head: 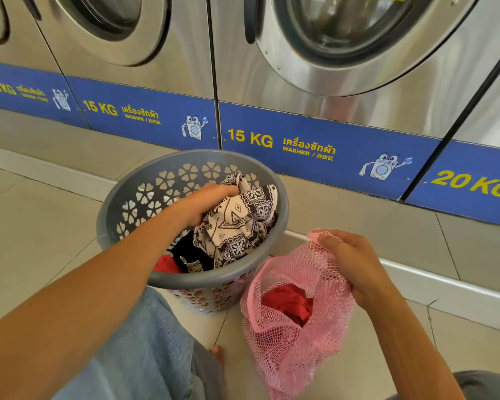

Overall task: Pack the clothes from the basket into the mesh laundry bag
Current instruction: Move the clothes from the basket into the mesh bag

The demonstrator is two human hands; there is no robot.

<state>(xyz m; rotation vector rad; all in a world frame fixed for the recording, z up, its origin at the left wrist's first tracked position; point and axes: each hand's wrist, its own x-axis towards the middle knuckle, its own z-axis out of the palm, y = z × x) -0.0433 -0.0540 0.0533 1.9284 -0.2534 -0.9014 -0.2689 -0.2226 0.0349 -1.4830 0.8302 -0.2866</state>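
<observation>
Packing under way: one red garment bagged, most clothes left in the basket.

The left hand (211,202) grips a soft cream-and-brown patterned cloth (237,226) at the far rim of the round grey plastic basket (122,235) with its flower-shaped cutouts; black and red pieces lie beneath, how many I cannot tell. The right hand (350,255) pinches the rim of the limp pink mesh laundry bag (286,350) on the tiled floor (41,226), beside the basket, with a red garment (289,304) inside.

One head-worn wide view looks forward and steeply down, close over the basket (156,280) at frame centre. Washers (344,53) fill the top; arms enter from the lower corners.
</observation>
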